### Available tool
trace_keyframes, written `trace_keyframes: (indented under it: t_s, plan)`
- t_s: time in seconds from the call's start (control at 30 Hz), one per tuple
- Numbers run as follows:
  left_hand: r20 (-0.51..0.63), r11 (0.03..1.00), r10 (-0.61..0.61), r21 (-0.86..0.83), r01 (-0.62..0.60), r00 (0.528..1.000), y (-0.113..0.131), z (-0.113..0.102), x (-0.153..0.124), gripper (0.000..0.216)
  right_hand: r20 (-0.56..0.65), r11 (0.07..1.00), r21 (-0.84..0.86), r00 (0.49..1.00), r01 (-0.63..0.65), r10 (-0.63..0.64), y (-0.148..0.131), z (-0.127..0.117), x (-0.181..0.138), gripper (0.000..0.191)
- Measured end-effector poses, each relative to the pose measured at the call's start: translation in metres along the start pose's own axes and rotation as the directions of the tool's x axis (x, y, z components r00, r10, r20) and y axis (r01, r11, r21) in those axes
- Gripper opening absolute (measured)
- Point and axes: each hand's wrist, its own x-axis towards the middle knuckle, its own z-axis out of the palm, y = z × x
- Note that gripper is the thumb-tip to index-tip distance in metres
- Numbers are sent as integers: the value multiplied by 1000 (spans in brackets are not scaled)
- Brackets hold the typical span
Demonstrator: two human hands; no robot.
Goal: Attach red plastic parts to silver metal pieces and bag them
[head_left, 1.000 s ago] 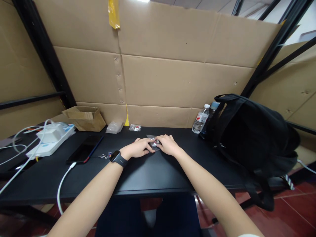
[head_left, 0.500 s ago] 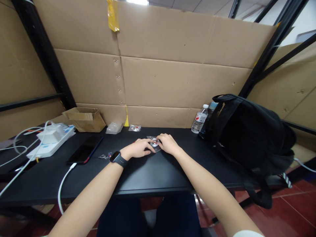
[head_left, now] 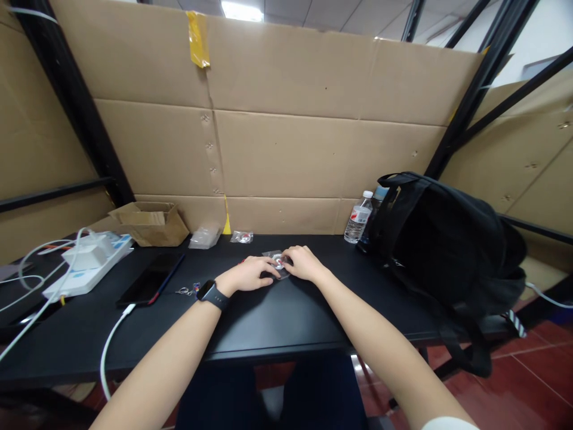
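Hardly anything's shifted, both hands stay on the small clear plastic bag (head_left: 278,263) with a round silvery red-dotted piece inside, mid black desk (head_left: 286,322). Left hand (head_left: 248,276) pinches from 9 o'clock, right hand (head_left: 304,263) from 3, fingers narrow.

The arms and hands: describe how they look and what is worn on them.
Both forearms are bare. The left hand has a black smartwatch with a dark square face on a black band at its wrist. The right hand wears nothing visible; a white sleeve edge shows at the upper arm.
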Motion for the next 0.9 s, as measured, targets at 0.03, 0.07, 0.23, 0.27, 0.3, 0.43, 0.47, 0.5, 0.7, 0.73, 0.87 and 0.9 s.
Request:
trace_keyframes:
  t_s: [0.03, 0.07, 0.23, 0.27, 0.3, 0.43, 0.47, 0.5, 0.7, 0.73, 0.87, 0.9]
  plan:
    - [-1, 1000, 3, -7, -3, 1000, 0, 0, 0, 31, 5, 1000, 6, 1000, 7, -7, 0, -1, -1, 24]
    - [-3, 1000, 5, -13, -5, 1000, -1, 0, 0, 30, 14, 1000, 11, 1000, 12, -12, 0, -1, -1, 30]
    - [-3, 1000, 6, -28, -6, 1000, -1, 4, 1, 34, 38, 998, -34, 998, -47, 48, -3, 2, 2, 30]
    - [-3, 1000, 4, -28, -4, 1000, -1, 4, 1, 36, 29, 997, -54, 998, -62, 64, -4, 3, 3, 27]
    - [-3, 1000, 0, -26, -1, 1000, -1, 5, 1, 36, 21, 995, -70, 997, -75, 76, -5, 3, 4, 25]
    - [-11, 1000, -21, -9, 21, 1000, 1, 4, 2, 31, 13, 996, -45, 997, -82, 82, -2, 3, 4, 20]
    - [-21, 1000, -29, -1, 29, 999, 2, 3, 2, 28, 18, 998, -9, 998, -67, 67, 0, 1, 3, 20]
    - [-32, 999, -38, 7, 38, 999, 3, 3, 2, 25, 27, 998, 37, 999, -46, 45, 2, -1, 2, 22]
    - [-47, 996, -83, 23, 85, 995, 5, 1, 2, 28, 123, 970, 234, 988, 66, -97, 13, -15, -5, 33]
    - [-56, 994, -102, 23, 103, 993, 6, 1, 2, 28, 121, 970, 234, 988, 69, -100, 14, -15, -5, 31]
    - [-120, 986, -159, 32, 164, 980, 7, 4, 2, 31, 77, 974, 218, 994, 58, -76, 16, -9, -2, 27]
    - [-130, 985, -164, 37, 170, 978, 8, 5, 2, 32, 63, 975, 215, 995, 57, -72, 17, -7, -1, 27]
